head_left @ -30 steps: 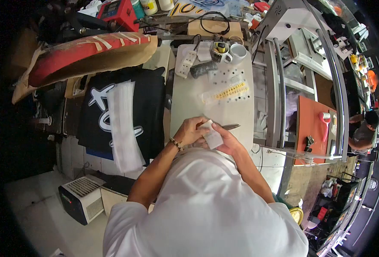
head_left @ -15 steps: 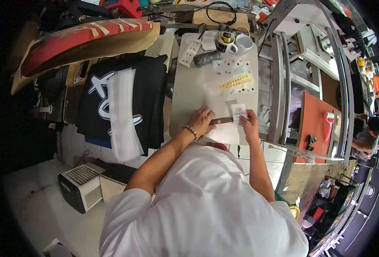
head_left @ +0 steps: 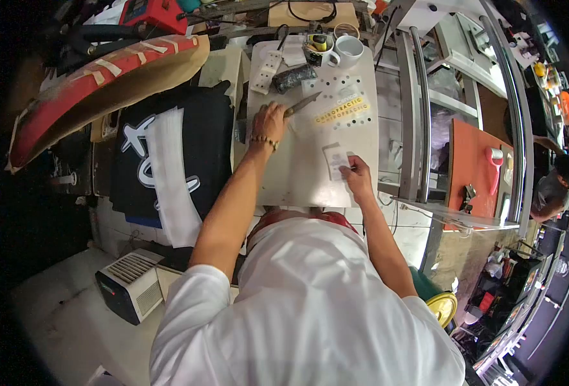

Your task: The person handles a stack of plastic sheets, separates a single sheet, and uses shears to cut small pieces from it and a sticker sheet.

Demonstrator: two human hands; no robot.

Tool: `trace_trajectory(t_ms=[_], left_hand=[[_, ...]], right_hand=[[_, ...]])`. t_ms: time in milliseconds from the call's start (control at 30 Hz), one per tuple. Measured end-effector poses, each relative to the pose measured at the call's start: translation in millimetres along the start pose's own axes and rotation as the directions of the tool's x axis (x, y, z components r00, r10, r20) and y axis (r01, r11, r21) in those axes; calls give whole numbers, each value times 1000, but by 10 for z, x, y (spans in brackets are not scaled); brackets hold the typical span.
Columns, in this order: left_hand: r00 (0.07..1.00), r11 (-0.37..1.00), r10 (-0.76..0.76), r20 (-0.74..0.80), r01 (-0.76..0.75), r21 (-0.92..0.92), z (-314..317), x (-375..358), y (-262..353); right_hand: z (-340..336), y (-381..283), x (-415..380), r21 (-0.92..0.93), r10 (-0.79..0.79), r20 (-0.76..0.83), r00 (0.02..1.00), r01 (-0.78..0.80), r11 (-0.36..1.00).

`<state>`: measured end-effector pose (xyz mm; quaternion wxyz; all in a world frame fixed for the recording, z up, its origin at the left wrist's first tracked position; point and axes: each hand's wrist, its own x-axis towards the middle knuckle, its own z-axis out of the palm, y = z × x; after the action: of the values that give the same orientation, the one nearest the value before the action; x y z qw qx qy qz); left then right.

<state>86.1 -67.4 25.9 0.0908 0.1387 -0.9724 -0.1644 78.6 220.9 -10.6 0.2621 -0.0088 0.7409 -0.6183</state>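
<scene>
Cluttered workroom; metal frame (head_left: pixel 407 122) fills the right of the frame, grey floor (head_left: pixel 59 309) at lower left, another person (head_left: pixel 550 186) bent over at far right. Pale desk (head_left: pixel 284 183) at upper centre, smooth top, glare near its lower edge. Black cloth (head_left: pixel 207 135) with white lettering left of the desk, long white strip (head_left: pixel 168 167) lying across it. Red curved piece (head_left: pixel 72 106) at upper left, orange board (head_left: pixel 468 161) right, boxy vented unit (head_left: pixel 130 283) lower left. Hands well apart: left hand (head_left: pixel 270 123) at the desk's left side, fingers closed on the knife (head_left: pixel 307 103) handle, blade pointing up and right toward the printed sheet (head_left: pixel 342 110); right hand (head_left: pixel 358 172) pinches the small white slips (head_left: pixel 335 161) over the desk, right of centre. Step in hand looks like handling slips with one hand, knife off to the side in the other. Judgement: moving the blade calls for a steady grip, tip clear of the sheet; slips need a light pinch, look easy to bend. Power strip (head_left: pixel 267 71), dark wrapped bundle (head_left: pixel 294 78) and white mug (head_left: pixel 348 51) sit along the desk's far end.
</scene>
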Motion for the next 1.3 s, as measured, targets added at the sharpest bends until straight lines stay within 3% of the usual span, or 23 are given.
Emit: trace_trajectory(t_ms=[100, 167, 200, 267, 300, 367, 467, 500, 533, 633, 667, 733, 767, 833, 933, 1000, 1033, 1100, 1167, 1233, 1300], left_hand=[[998, 998, 12, 66, -16, 54, 146, 174, -173], [998, 999, -7, 56, 4, 42, 218, 157, -213], [999, 999, -21, 48, 20, 27, 244, 146, -216], [998, 999, -47, 43, 48, -13, 258, 76, -188], [997, 996, -68, 37, 70, -55, 222, 31, -183], [990, 990, -27, -138, 8, -138, -30, -243, 69], [985, 994, 28, -170, -46, -100, -525, -698, 241], [990, 970, -28, -136, -6, -244, -818, -869, 306], [992, 923, -77, -97, 34, -384, -1053, -997, 310], [927, 887, -312, -209, 205, -414, -1597, -1337, -124], [870, 861, -415, -266, 282, -423, -1646, -1469, -394], [778, 884, -467, -419, 426, -194, -1792, -1688, -895], [775, 883, -470, -423, 424, -203, -1846, -1753, -1063], [760, 795, -449, -471, 580, 178, -1892, -1819, -1270], [717, 723, -550, -427, 666, 187, -1830, -1854, -1410], [731, 789, -516, -446, 608, 84, -1836, -1870, -1474], [751, 848, -474, -460, 529, -11, -1837, -1856, -1489], [723, 845, -481, -496, 532, -45, -1800, -1873, -1523], [672, 780, -613, -416, 599, -181, -1793, -1895, -1579], [660, 772, -631, -409, 589, -241, -1817, -1909, -1619], [653, 763, -646, -396, 573, -300, -1855, -1921, -1642]], right_hand=[[124, 65, 173, -18, 14, 21, 1000, -14, 1000], [160, 194, 269, -187, -60, -21, 998, 55, 981], [165, 234, 282, -185, -61, -13, 998, 58, 981], [209, 288, 287, -341, -276, -102, 956, 227, 912], [216, 82, 165, -397, -279, -72, 958, 229, 888], [252, -19, 91, -482, -320, -88, 943, 241, 842], [293, -141, -20, -583, -356, -60, 933, 256, 771], [295, -104, -9, -637, -402, -56, 914, 277, 719], [281, -93, -3, -582, -339, -37, 940, 256, 772], [301, -56, -25, -626, -463, -2, 886, 360, 692], [306, -89, -63, -640, -423, -11, 906, 319, 699], [317, -80, -76, -652, -444, -14, 896, 329, 683], [301, -61, -78, -663, -459, -23, 888, 330, 672], [262, -10, -77, -684, -492, -12, 871, 352, 639], [245, 9, -78, -743, -553, -7, 833, 366, 561], [263, -36, -128, -793, -651, -14, 759, 388, 469], [284, -31, -117, -794, -659, -6, 752, 397, 460], [393, -105, -109, -762, -705, -8, 710, 452, 464], [581, -252, -145, -733, -686, -14, 727, 459, 502], [848, -470, -210, -591, -688, 141, 712, 618, 518], [1170, -685, -303, -522, -660, 213, 720, 655, 546]])
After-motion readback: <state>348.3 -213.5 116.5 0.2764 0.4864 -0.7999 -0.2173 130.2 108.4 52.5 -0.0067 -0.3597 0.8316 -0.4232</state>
